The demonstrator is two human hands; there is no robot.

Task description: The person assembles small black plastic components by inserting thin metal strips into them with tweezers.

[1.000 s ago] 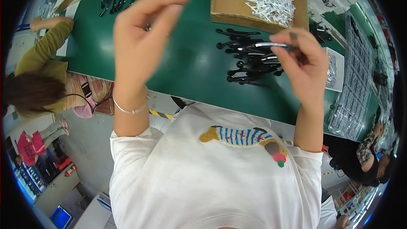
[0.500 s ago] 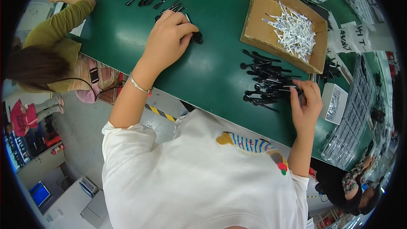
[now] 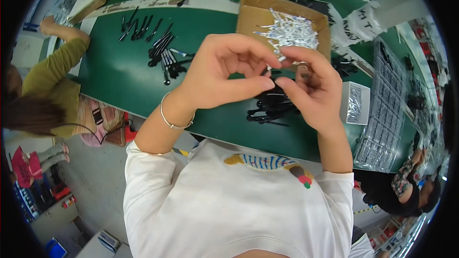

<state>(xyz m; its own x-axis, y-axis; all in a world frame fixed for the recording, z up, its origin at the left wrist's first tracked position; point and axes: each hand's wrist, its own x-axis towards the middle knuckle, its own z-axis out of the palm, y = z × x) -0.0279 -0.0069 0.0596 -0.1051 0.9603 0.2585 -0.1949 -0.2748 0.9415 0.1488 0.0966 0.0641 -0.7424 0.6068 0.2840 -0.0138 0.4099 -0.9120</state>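
Note:
My left hand [image 3: 229, 71] and my right hand [image 3: 313, 86] meet above the green table, thumbs and fingers curled toward each other. Between their fingertips is a slim black-and-white piece [image 3: 282, 59], mostly hidden by the fingers; its exact kind cannot be made out. Below and behind the hands lies a pile of slim black parts with rounded ends [image 3: 267, 112]. To the left of my left hand, several similar black parts with white wraps [image 3: 167, 59] lie in a cluster. Other black parts [image 3: 139, 29] are spread out farther left.
Behind my hands stands a cardboard box [image 3: 246, 14] of white strips [image 3: 291, 31]. At right are a small white box [image 3: 354, 117] and a plastic-covered tray stack [image 3: 382, 114]. A wrapped post [image 3: 363, 21] rises at back right. A co-worker's arm [image 3: 62, 62] rests at the left.
My left hand has left the black parts on the left and moved right. My right hand has lifted from the black pile toward it. The two now meet over the table around a small piece.

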